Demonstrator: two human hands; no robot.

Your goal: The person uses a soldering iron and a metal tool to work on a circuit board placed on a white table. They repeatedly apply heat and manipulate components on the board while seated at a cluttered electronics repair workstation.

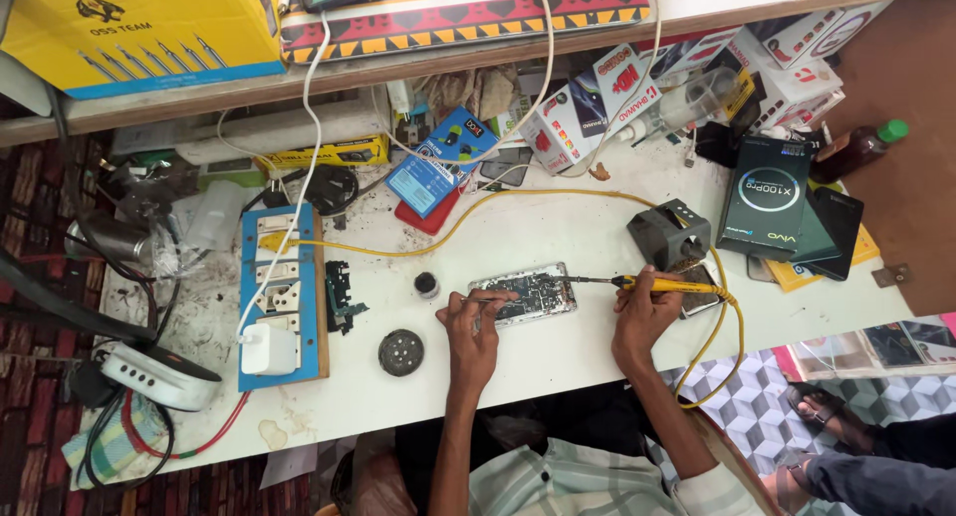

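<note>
**Soldering iron and tweezers over an opened phone**

The opened phone [525,294] lies flat near the middle of the white table [558,367], straight ahead of the person at twelve o'clock. Its back is off: a pale metal frame surrounds a dark, crowded board with small shiny parts. It looks light and stiff but fragile (the bare board most of all), so I judge it best held by the frame edges, never by the parts on the board.

The left hand [475,324] rests at the phone's lower left corner, fingers pinched together on thin tweezers [485,299] whose tips reach onto the board. The right hand [642,312], at about two o'clock from the phone, is closed around the yellow handle of a soldering iron [637,283]; its thin metal tip lies across the phone's upper right edge. The iron looks light and rigid, safe only at the handle, and its yellow cord [732,337] loops off the table edge at four o'clock.

Around the phone: a dark iron stand [669,232] at one o'clock, a small dark pot [426,284] at nine o'clock, a round grey disc [400,352] at eight o'clock, and further left a blue switch board [282,297] with a white charger [267,349] plugged in. Phone boxes [777,192] crowd the far right.
</note>
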